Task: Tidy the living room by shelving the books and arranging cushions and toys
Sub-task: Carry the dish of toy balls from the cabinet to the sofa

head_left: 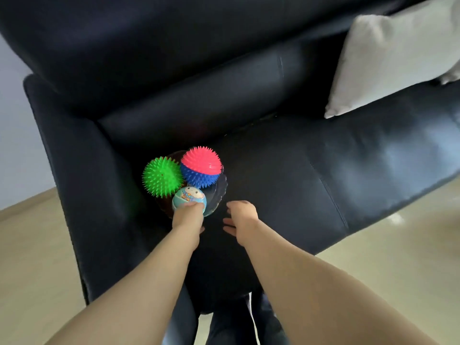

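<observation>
1. The deciding relation: the pale blue cartoon ball (189,198) sits at the near edge of the clear scalloped dish (224,182), just left of frame centre. It is directly above the left hand (188,216) in the frame and touching it. Being round, it has no long axis to line up with.
2. The left hand is the nearer one. Its fingers curl over the ball's near face and seem to hold it, with the thumb sticking out to the right. How firm the grip is cannot be told.
3. The right hand (241,215) hangs just right of the dish rim, apart from it. Its fingers are loosely spread and hold nothing.
4. In the same dish, the green spiky ball (162,176) lies up-left of the cartoon ball and the pink-and-blue spiky ball (201,166) up-right. Both are close against it.
5. The dish rests on the seat of the black leather sofa (323,158), beside its armrest. A grey cushion (398,58) leans against the backrest at upper right.
6. Judgement: the toys look gathered, and any lift of the cartoon ball would go up and toward the person.
</observation>
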A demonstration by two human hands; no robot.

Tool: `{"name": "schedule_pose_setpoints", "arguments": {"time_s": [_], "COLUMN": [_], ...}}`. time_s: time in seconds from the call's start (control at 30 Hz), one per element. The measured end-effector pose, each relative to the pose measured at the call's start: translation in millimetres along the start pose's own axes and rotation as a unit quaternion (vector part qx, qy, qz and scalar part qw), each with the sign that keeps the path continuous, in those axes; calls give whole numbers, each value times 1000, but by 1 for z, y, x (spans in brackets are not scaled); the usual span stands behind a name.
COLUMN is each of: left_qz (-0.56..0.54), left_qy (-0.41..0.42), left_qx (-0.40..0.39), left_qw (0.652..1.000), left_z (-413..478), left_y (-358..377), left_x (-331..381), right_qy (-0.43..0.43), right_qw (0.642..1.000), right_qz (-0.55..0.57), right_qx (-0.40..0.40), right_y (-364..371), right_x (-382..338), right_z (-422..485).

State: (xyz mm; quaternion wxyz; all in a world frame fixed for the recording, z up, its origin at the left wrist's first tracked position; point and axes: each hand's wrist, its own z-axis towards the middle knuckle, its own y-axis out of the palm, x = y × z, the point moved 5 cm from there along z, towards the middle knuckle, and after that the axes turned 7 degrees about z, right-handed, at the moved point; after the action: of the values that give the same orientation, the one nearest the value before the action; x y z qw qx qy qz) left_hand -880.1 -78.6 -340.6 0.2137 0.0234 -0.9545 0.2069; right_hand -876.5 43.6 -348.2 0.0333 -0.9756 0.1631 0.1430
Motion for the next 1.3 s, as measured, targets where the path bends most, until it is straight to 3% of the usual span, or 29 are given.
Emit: {"name": "schedule_pose_setpoints", "arguments": {"time_s": [0.2, 0.5, 0.67, 0.87, 0.97, 1.2, 1.3], "left_qz": [119, 239, 296, 321, 343, 402, 427], "left_qy": [58, 193, 234, 277, 286, 300, 284], "left_qx": [-92, -261, -378, -454, -492, -562, -585], "left_qw": [987, 915, 845, 783, 748, 657, 628], "left_z": [-106, -318, -443, -584, -674, -805, -850], "left_y": [62, 202, 298, 388, 438, 536, 579], "left_x": [27, 0, -73, -171, -233, -342, -391], "right_qy": [-45, -152, -187, -223, -257, -282, -278], "right_qw": [975, 868, 782, 727, 675, 572, 545], "right_qz": [213, 461, 580, 632, 663, 722, 732], "right_qx": [53, 107, 127, 148, 198, 270, 300], "right_y": [-103, -319, -463, -625, -725, -873, -926], "right_x": [-11, 28, 86, 176, 240, 342, 378], "right_z": [-69, -182, -232, -296, -342, -401, -415]}}
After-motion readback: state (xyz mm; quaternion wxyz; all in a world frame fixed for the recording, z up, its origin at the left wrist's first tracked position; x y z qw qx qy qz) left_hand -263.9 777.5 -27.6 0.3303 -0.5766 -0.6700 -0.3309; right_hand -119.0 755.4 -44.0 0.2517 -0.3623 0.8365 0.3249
